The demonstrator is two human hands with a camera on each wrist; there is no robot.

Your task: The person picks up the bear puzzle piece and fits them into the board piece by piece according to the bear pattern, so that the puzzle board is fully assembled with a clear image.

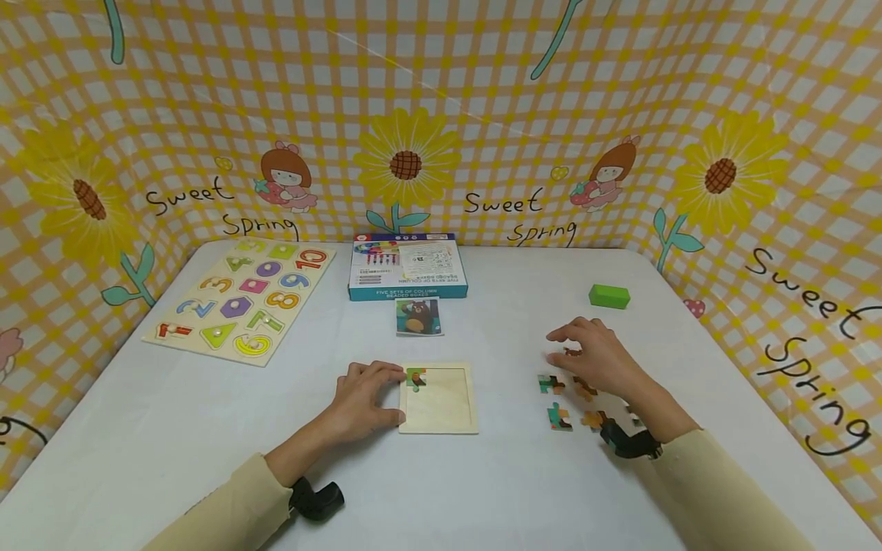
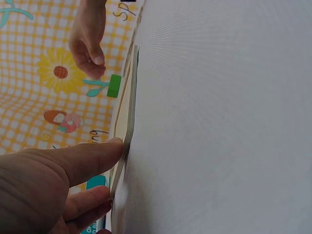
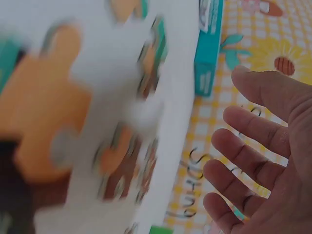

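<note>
My left hand (image 1: 361, 398) rests its thumb and fingertips on the left edge of a shallow wooden puzzle tray (image 1: 444, 409). One puzzle piece (image 1: 416, 378), green and brown, lies in the tray's upper left corner. In the left wrist view the thumb (image 2: 95, 158) lies straight against the tray's rim. Over the loose jigsaw pieces (image 1: 559, 417) at the right hovers my right hand (image 1: 602, 358), thumb and fingers spread apart. Nothing shows between its fingers (image 3: 243, 151) in the right wrist view, where a large orange piece (image 3: 48, 107) appears blurred and close.
A small bear picture (image 1: 418, 318) lies behind the tray, in front of a teal-edged box (image 1: 408, 292). At the back left is a number-and-shape board (image 1: 243, 302). A green block (image 1: 609, 296) stands beyond the right hand. Checked cloth (image 1: 510, 107) rises around the table.
</note>
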